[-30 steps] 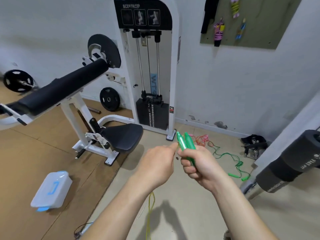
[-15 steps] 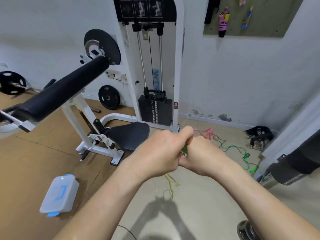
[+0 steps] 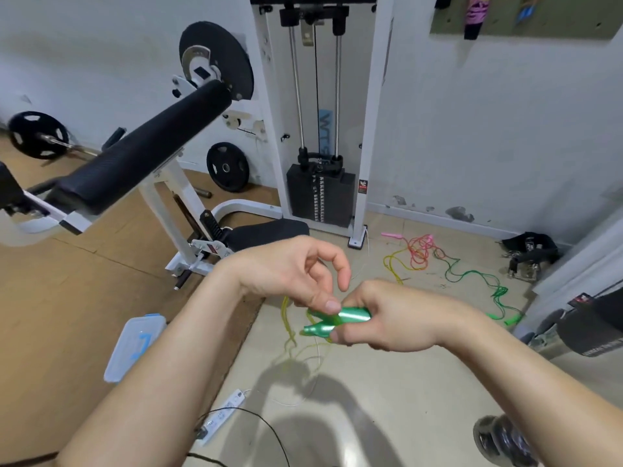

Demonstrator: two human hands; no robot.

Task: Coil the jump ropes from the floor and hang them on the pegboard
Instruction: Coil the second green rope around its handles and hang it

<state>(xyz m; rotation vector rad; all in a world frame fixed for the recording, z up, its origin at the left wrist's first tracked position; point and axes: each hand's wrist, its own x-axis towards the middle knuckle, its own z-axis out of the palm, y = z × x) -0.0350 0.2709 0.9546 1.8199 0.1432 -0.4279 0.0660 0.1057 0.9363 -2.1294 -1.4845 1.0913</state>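
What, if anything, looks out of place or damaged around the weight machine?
The pink, yellow and green jump ropes lie in a loose tangle on the floor, uncoiled. A power strip also lies loose nearer the camera, and the wall paint is chipped above the skirting.

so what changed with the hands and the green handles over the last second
The right hand has tipped the two green plastic jump-rope handles from upright to lying sideways, tips pointing left, and still grips them. The left hand, clasped over them half a second ago, has opened up; only its thumb touches them now. The tangled pink, yellow and green ropes lie where they were.
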